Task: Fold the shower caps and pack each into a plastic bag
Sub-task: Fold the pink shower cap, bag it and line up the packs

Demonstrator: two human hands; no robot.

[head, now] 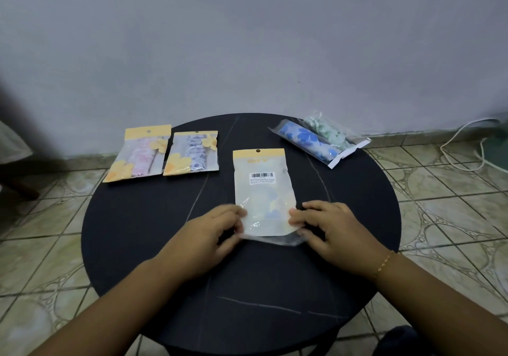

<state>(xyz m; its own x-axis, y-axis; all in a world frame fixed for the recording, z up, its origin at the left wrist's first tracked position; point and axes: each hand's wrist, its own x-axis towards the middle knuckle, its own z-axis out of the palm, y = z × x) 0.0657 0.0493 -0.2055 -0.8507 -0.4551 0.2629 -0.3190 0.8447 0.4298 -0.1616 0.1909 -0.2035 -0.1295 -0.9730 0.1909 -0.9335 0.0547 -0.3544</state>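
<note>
- Landmark: the round black table (143, 245). All positions below are given relative to it.
- Item in hand: one plastic bag (263, 190) lies flat at the table's centre, barcode side up, yellow header pointing toward the wall. A folded shower cap (270, 207) shows faintly through the film, in the lower half of the bag.
- Left hand (213, 234): rests on the table at the bag's lower left corner, fingers curled and touching the film edge. Whether it pinches or only presses cannot be told.
- Right hand (327, 229): rests at the bag's lower right corner, fingertips on the film edge. Grip type likewise cannot be told.
- The bag's near end, between the hands, appears loose and unsealed.
- Completed, by appearance: two packed bags at the table's far left edge, the pink-cap bag (138, 153) and the blue-print bag (192, 153), side by side.
- Far right edge of the table: a blue-flower pack (308, 142) and a green-print pack (328, 130), touching, in clear sleeves. Whether these are finished cannot be told.
- Judgement: the task is well advanced. The centre bag probably needs its open end closed. No loose, unfolded cap is visible on the table.
</note>
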